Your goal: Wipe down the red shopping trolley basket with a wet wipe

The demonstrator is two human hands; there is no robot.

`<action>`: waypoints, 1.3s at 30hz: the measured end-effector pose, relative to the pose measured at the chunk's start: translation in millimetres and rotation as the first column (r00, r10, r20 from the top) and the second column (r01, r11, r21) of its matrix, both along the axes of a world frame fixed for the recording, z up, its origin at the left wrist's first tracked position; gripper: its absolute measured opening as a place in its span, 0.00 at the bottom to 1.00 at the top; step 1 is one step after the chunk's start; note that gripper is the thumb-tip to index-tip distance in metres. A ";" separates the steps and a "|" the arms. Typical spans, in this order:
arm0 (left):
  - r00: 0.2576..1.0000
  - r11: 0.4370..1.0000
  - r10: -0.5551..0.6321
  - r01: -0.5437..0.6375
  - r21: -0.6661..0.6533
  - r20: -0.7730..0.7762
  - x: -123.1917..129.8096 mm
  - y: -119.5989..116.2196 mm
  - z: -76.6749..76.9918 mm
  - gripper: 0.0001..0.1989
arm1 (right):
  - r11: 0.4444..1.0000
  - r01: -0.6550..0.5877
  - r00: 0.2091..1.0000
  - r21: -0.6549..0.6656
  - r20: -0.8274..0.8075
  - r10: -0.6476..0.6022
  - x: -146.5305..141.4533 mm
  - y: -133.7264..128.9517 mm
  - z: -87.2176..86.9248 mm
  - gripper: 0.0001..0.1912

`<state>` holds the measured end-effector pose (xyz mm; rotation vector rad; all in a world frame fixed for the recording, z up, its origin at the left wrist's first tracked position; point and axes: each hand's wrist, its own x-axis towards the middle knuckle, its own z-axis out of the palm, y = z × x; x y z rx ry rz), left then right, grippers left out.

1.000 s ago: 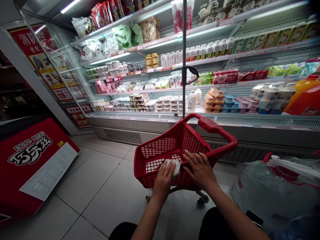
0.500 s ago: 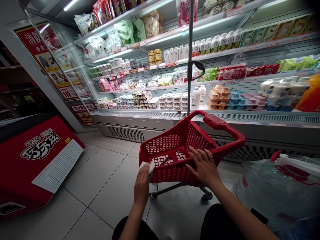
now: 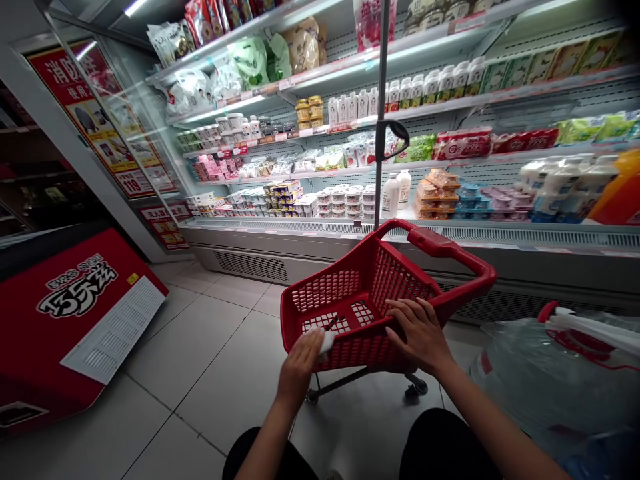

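Observation:
A red plastic shopping cart (image 3: 345,350) with a perforated basket stands in front of me. My left hand (image 3: 301,363) is closed on a small white wipe (image 3: 326,343), pressed against the near top rim toward the basket's left end. Whether it is paper or cloth I cannot tell. My right hand (image 3: 420,333) lies on the same rim farther right, close to the handle (image 3: 450,248), with its fingers stretched out over the edge. A small dark piece shows on the basket's grid floor.
Behind the cart runs an open refrigerated case (image 3: 280,230) stocked with cups, bottles and packs. A red freezer (image 3: 100,320) stands at left on the tiled floor (image 3: 200,360). A large clear plastic bag or container (image 3: 540,373) is close on my right.
My left hand has slid right along the near rim with the white wipe. My right hand has shifted slightly right and settled on the rim. The cart has moved slightly right.

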<state>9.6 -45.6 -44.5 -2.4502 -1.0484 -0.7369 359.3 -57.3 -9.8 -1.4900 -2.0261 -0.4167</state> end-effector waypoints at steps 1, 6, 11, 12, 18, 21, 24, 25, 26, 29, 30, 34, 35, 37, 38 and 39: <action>0.999 0.999 0.051 -0.050 -0.012 0.017 -17.7 -3.4 -0.9 0.36 | 1.000 0.002 1.000 -0.005 -0.005 -0.002 0.7 1.0 -0.1 0.19; 0.980 0.981 0.195 -0.194 -0.025 0.051 -47.3 -12.1 -6.5 0.39 | 1.000 -0.019 1.000 -0.022 -0.004 0.019 1.3 13.9 1.7 0.20; 0.971 0.974 0.220 -0.224 0.037 0.090 -25.8 -26.3 -14.1 0.39 | 1.000 0.011 1.000 -0.019 -0.003 -0.012 0.7 30.1 4.3 0.20; 0.974 0.976 0.207 -0.212 0.049 0.087 -21.5 -31.6 -15.2 0.38 | 1.000 0.014 1.000 -0.024 -0.004 -0.014 -4.2 30.7 3.6 0.21; 0.996 0.998 -0.029 0.033 0.046 -0.088 -9.5 -56.6 -10.7 0.31 | 0.988 -0.136 0.991 -0.072 -0.024 0.134 -61.5 6.6 -13.4 0.22; 0.965 0.983 -0.184 0.183 -0.018 -0.189 -22.2 -50.3 -5.6 0.29 | 0.976 -0.190 0.981 -0.108 -0.059 0.184 -67.2 -5.2 -18.0 0.19; 0.961 0.978 -0.206 0.195 -0.076 -0.183 -48.7 -27.1 -2.7 0.29 | 0.950 -0.266 0.964 -0.166 -0.071 0.258 -54.6 -5.9 -16.8 0.17; 0.972 0.983 -0.173 0.160 -0.088 -0.162 -58.6 -16.1 -1.8 0.30 | 0.944 -0.279 0.960 -0.178 -0.072 0.270 -50.4 -4.4 -16.2 0.16; 0.979 0.987 -0.137 0.121 -0.109 -0.150 -68.0 -4.2 -0.6 0.31 | 0.941 -0.283 0.959 -0.184 -0.072 0.274 -47.3 -2.6 -15.9 0.16; 0.993 0.984 0.002 -0.022 -0.177 -0.114 -88.5 31.1 4.5 0.31 | 0.941 -0.281 0.960 -0.186 -0.071 0.273 -45.8 4.3 -16.4 0.15; 0.993 0.979 0.034 -0.056 -0.199 -0.111 -91.7 40.4 6.0 0.30 | 0.939 -0.286 0.958 -0.191 -0.074 0.277 -47.1 6.9 -16.7 0.15; 0.992 0.975 0.096 -0.110 -0.193 -0.084 -87.2 51.8 4.2 0.26 | 0.913 -0.326 0.945 -0.244 -0.110 0.308 -51.2 16.7 -15.6 0.17; 0.991 0.976 0.110 -0.121 -0.181 -0.071 -82.4 47.2 1.5 0.26 | 0.908 -0.331 0.943 -0.258 -0.120 0.309 -50.6 18.9 -14.7 0.17; 0.991 0.980 0.128 -0.132 -0.149 -0.036 -68.6 29.5 -5.7 0.25 | 0.905 -0.324 0.945 -0.277 -0.137 0.296 -47.0 23.4 -12.5 0.18; 0.991 0.984 0.130 -0.130 -0.117 -0.006 -59.3 17.3 -9.4 0.25 | 0.907 -0.314 0.948 -0.282 -0.144 0.284 -44.3 25.8 -11.5 0.19; 0.993 0.989 0.115 -0.113 -0.091 0.015 -48.2 3.6 -12.9 0.26 | 0.910 -0.301 0.952 -0.284 -0.150 0.268 -41.5 28.3 -10.8 0.20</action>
